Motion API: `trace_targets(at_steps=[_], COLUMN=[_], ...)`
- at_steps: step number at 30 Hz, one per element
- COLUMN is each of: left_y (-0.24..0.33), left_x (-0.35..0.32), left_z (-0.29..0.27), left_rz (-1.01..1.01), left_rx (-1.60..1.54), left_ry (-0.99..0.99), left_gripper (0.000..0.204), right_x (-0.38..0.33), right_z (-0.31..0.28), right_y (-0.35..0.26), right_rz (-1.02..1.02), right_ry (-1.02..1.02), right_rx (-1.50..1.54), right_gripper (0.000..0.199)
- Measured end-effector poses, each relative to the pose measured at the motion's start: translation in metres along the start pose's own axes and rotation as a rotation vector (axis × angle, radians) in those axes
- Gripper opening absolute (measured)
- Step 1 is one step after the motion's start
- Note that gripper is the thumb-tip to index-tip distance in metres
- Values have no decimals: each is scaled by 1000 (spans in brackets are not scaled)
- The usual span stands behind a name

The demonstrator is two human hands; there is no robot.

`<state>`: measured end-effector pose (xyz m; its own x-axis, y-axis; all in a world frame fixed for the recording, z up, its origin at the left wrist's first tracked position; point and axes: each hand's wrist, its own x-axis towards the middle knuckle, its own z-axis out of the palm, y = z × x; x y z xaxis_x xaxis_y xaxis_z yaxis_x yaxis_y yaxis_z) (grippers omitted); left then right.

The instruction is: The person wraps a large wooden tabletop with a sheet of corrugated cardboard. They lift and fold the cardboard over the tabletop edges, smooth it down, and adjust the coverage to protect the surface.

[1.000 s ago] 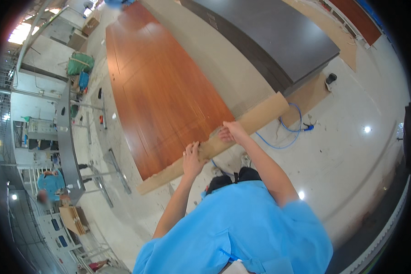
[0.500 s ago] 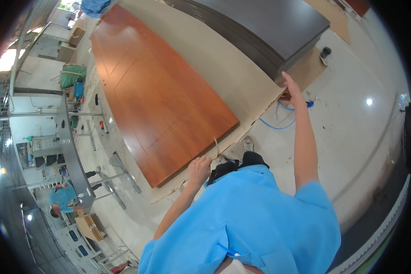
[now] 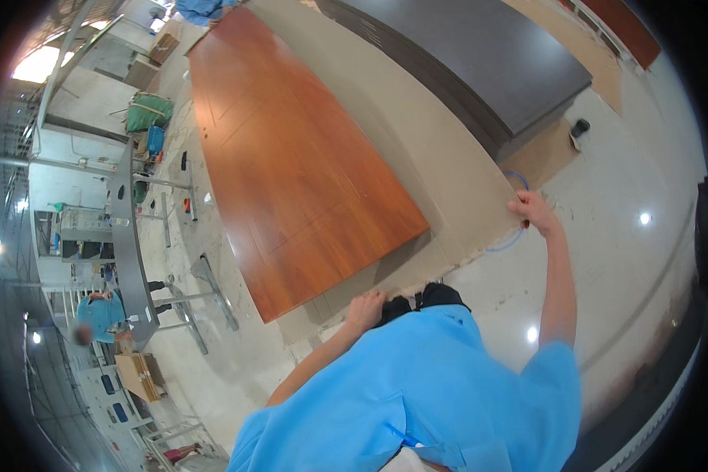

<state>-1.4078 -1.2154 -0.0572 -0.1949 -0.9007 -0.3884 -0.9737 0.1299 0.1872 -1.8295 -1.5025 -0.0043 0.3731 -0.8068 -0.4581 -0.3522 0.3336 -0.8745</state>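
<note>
A large brown cardboard sheet (image 3: 456, 177) spreads beneath a reddish-brown wooden door panel (image 3: 307, 189), reaching out past its near end and right side. My left hand (image 3: 364, 310) is closed on the sheet's near edge, just in front of the panel's near end. At the sheet's near right corner, my right hand (image 3: 536, 212) grips its edge with bent fingers, arm stretched out. The near edge hangs in front of my legs and hides my shoes. Neither hand touches the panel.
A stack of dark grey panels (image 3: 495, 63) lies right of the sheet. A blue hose (image 3: 505, 245) runs on the floor by my right hand. A person in blue (image 3: 200, 9) is at the panel's far end; another (image 3: 98, 318) stands by a long table (image 3: 127, 236) at left.
My right hand, stretched with fingers apart before, has come down and closed on the sheet's corner. The sheet's near edge has risen and now covers my shoes. My view has shifted slightly.
</note>
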Motion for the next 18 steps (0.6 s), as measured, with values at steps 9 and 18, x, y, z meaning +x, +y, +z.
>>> trace_targets(at_steps=[9,18], left_y=[1,2], left_x=[-2,-4], left_z=[5,6], left_rz=[-36,-2], left_rx=[-51,-90], left_ry=[87,124], left_gripper=[14,17], right_x=[-12,-31], right_z=[14,39], right_y=[-24,-63], right_rz=[23,-64], right_ry=[72,87], right_rx=[58,7], right_gripper=[16,16])
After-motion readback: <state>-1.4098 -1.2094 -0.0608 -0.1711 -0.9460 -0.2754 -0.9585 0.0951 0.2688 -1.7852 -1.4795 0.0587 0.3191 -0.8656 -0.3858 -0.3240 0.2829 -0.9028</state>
